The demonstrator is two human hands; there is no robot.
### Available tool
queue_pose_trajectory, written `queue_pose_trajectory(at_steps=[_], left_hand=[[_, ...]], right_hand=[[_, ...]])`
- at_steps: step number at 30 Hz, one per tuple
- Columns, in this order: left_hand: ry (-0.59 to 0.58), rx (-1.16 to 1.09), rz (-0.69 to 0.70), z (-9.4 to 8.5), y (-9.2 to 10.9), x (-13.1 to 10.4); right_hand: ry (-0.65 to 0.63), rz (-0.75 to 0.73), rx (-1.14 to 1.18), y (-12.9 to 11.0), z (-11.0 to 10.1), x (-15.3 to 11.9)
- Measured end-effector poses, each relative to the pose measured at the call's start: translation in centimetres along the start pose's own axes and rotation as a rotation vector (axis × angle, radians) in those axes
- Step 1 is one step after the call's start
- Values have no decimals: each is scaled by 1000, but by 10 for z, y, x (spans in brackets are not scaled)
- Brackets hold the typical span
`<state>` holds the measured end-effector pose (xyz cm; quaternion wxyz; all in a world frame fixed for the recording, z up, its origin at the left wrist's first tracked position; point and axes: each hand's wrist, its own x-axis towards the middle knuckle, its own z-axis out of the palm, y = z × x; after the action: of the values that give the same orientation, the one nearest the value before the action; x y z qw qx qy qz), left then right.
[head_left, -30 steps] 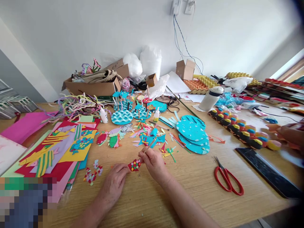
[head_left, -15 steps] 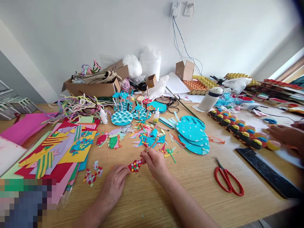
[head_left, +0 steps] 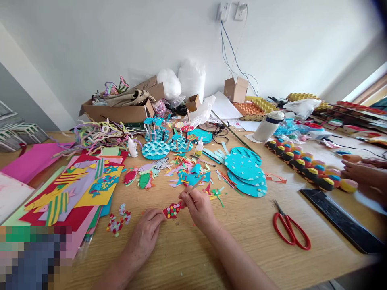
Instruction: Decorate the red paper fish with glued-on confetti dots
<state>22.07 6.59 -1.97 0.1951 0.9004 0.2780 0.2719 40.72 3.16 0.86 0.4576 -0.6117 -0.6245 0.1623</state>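
Observation:
A small red paper fish (head_left: pixel 171 211) covered in coloured dots lies on the wooden table between my hands. My left hand (head_left: pixel 148 227) is closed at its left end, with fingertips pinching the edge. My right hand (head_left: pixel 198 209) grips a thin wooden stick (head_left: pixel 198 182), whose upper end points up and away. The stick's lower tip is hidden behind my fingers, close to the fish's right end. Left of my left hand is a pile of small coloured paper bits (head_left: pixel 117 222). Several finished-looking paper fish (head_left: pixel 145 179) lie beyond my hands.
Red-handled scissors (head_left: pixel 292 229) lie to the right, beside a black flat slab (head_left: pixel 341 219). Blue paper discs (head_left: pixel 244 171), paper scraps (head_left: pixel 189 177) and glue bottles (head_left: pixel 132 147) stand further back. Coloured sheets (head_left: pixel 72 189) are stacked left. Another person's hand (head_left: pixel 363 171) is at the far right.
My hands and the fish stay almost in place; the stick in my right hand has tilted slightly to the right. The other person's hand at the far right has shifted a little.

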Motion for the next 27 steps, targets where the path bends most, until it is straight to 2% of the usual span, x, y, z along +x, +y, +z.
queue_pose_trajectory(at_steps=[4,27], left_hand=[[-7,0,-8,-1,1,1],[24,11,34,-1,1,0]], right_hand=[[-34,-13,-4,1,3,0],[-19,20,-4,2,2,-2]])
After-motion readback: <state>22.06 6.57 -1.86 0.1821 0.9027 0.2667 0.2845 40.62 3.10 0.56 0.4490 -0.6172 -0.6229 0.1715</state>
